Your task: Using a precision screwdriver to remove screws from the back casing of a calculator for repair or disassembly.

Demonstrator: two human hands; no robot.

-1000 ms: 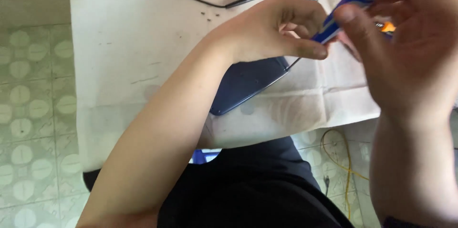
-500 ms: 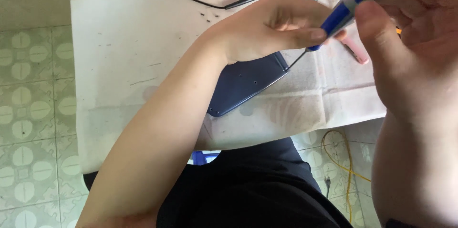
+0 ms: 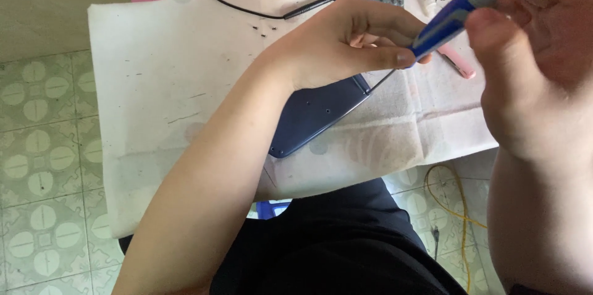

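Right hand pinches the blue screwdriver near its grey cap, and the left hand curls its fingers around the lower handle. The thin shaft slants down to the corner of the dark blue case, which lies flat on the white cloth beneath the left hand. A black probe rests just beyond.

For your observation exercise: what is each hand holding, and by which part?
The right hand grips a blue screwdriver by its handle top. The left hand pinches its lower handle, resting on the dark blue case.
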